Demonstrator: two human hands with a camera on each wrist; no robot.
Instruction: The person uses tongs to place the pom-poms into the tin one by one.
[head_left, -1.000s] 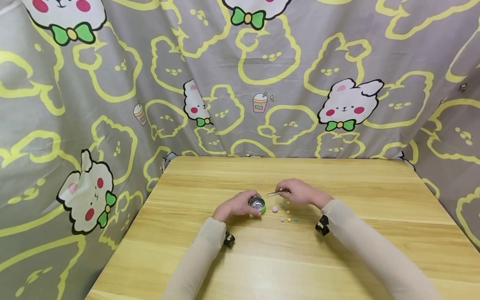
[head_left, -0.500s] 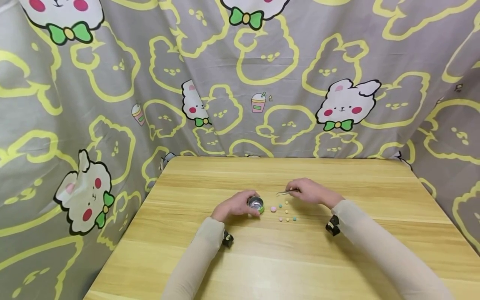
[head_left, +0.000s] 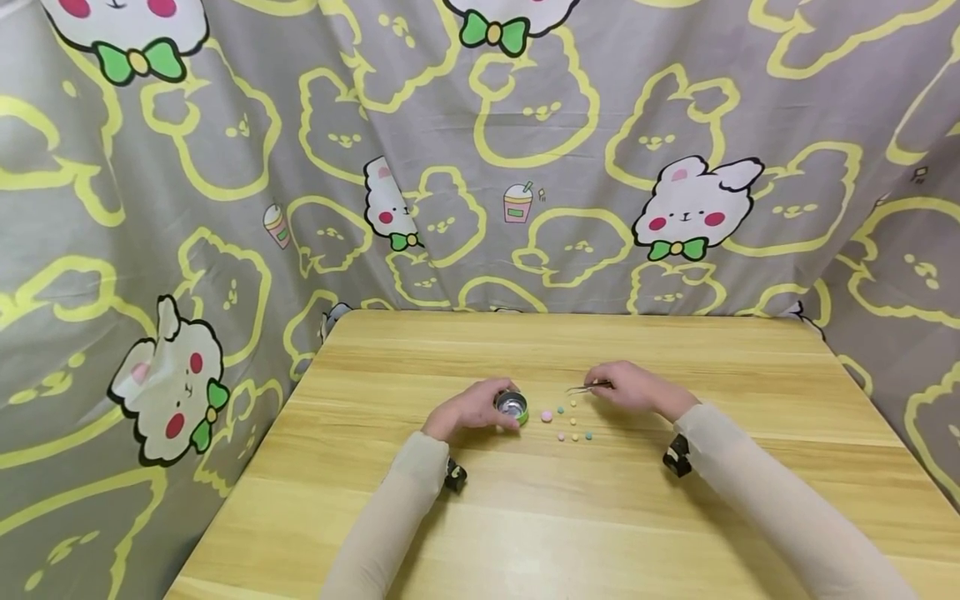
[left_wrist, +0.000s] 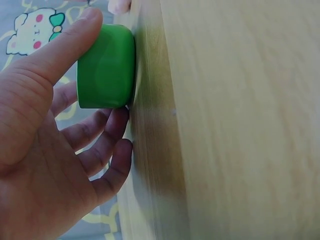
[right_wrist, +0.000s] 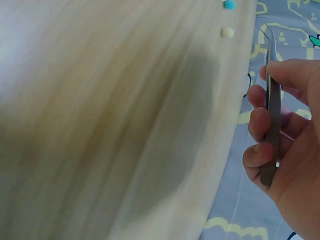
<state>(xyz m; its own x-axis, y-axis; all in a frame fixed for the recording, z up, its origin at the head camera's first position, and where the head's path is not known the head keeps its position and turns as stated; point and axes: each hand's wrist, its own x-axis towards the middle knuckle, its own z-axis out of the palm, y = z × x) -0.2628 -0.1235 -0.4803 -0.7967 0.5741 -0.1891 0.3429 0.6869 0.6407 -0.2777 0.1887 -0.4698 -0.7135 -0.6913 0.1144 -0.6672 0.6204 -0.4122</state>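
My left hand (head_left: 471, 408) grips a small round tin (head_left: 513, 408), thumb on one side and fingers on the other. The tin has a shiny metal inside and, in the left wrist view, a green outer wall (left_wrist: 106, 67). To its right, my right hand (head_left: 628, 388) holds dark-handled tweezers (right_wrist: 272, 125) with thin bent tips. The tips point left, raised over the table, with nothing visible between them. Between the hands lie several small pellets: a larger pink one (head_left: 547, 417), a teal one (head_left: 560, 410) and a yellow one (head_left: 573, 403) near the tweezers.
More pellets lie in a front row: pink (head_left: 561, 437), yellow (head_left: 575, 437) and teal (head_left: 588, 436). All stand on a wooden table (head_left: 495, 533). A patterned grey curtain (head_left: 450, 125) hangs behind its far edge and at both sides.
My right hand has moved right with the tweezers, taking their tips from near the tin to behind the pellets. My left hand and the tin have stayed in place.
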